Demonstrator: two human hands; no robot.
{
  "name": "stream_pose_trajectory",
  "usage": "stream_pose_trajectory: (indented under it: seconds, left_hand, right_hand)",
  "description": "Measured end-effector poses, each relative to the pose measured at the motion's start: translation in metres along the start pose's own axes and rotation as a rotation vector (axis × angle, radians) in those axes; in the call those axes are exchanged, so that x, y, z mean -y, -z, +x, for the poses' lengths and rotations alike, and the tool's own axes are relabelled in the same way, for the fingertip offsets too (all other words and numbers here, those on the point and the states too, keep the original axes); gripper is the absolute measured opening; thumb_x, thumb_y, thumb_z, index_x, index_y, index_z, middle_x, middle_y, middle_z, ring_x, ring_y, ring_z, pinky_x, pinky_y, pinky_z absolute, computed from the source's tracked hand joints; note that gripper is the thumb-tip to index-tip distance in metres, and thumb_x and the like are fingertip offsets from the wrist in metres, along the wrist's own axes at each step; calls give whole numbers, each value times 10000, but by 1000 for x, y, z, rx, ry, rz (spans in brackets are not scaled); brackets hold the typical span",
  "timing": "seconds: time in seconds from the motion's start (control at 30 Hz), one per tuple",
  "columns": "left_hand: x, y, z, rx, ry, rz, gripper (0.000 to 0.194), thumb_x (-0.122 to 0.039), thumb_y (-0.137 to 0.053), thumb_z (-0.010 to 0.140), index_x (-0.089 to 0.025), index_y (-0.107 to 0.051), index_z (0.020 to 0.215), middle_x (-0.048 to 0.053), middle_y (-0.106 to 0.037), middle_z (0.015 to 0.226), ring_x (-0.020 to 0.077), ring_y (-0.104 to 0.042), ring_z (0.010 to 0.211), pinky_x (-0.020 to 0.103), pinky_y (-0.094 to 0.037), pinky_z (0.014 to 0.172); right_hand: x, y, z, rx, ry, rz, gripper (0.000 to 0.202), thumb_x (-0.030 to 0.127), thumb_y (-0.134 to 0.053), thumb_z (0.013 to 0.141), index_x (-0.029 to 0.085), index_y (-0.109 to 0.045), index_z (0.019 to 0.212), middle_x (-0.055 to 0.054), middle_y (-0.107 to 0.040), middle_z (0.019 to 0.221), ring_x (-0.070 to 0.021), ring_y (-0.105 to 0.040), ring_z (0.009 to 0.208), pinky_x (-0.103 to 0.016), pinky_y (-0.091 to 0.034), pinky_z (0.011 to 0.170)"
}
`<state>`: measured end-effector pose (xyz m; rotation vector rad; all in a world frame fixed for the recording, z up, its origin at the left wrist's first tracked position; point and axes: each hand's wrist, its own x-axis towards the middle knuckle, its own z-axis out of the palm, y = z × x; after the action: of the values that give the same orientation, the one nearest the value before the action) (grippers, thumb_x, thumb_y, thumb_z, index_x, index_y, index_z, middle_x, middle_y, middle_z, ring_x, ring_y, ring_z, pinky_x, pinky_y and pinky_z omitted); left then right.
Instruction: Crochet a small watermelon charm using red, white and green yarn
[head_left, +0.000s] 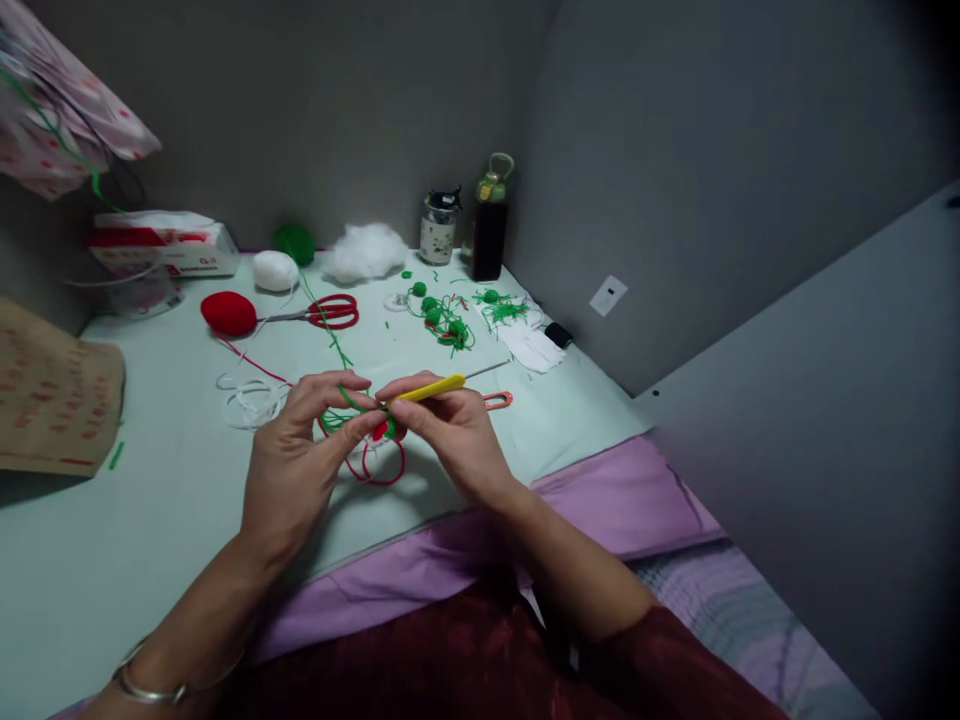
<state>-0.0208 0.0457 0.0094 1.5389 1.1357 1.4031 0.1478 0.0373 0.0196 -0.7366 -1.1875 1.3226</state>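
Note:
Both hands meet above the table's near middle. My left hand pinches a small crochet piece of red, green and white yarn, with green yarn over its index finger. In my right hand is a crochet hook with a yellow handle; its metal shaft points right, away from the piece. The right fingertips also touch the piece, and the exact grip there is partly hidden. Loops of red yarn hang below. An orange stitch marker or needle-like loop lies just behind the right hand.
Red-handled scissors, a red yarn ball, a white yarn ball, a green yarn ball and stuffing lie behind. Green crocheted balls, a bottle and a jar stand farther back. A paper bag is left.

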Motion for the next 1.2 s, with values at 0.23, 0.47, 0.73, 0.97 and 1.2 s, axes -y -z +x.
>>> stream_pose_trajectory:
  seconds: [0.23,0.47,0.73,0.97,1.2]
  left_hand:
    - [-12,6,4,68,125,-252,62,-292,-877,759,-256,-828,746,45,-692,1065,258,-630,1060,336,-464,924]
    - [-16,6,4,121,398,-603,203,-322,-965,679,-200,-803,683,22,-670,988,181,-588,957,241,-455,865]
    - [-11,7,7,399,652,-758,324,-396,-937,727,-180,-699,765,42,-687,884,180,-635,781,296,-532,697]
    - [-3,10,16,513,633,-691,360,-402,-970,663,-159,-709,708,32,-651,842,146,-542,717,250,-460,627]
    - [-1,5,26,423,569,-632,343,-385,-954,700,-157,-698,693,3,-601,797,122,-462,675,236,-353,618]
  right_hand:
    - [10,9,0,192,-230,-15,341,383,-785,885,242,-713,1187,-13,-704,969,-122,-614,692,-280,-525,681]
    - [11,3,-1,100,47,-447,260,436,-741,925,197,-767,824,4,-599,759,-126,-542,642,-261,-420,584]
    - [15,14,-1,124,580,-944,182,198,-617,1018,219,-783,1088,-27,-627,761,-150,-618,641,-262,-475,580]
    - [18,19,-5,142,546,-777,158,149,-676,978,225,-783,1066,-34,-694,815,-151,-675,700,-255,-530,624]
    - [23,32,1,30,312,-664,152,227,-731,947,210,-734,796,-23,-695,767,-171,-659,739,-291,-536,680]
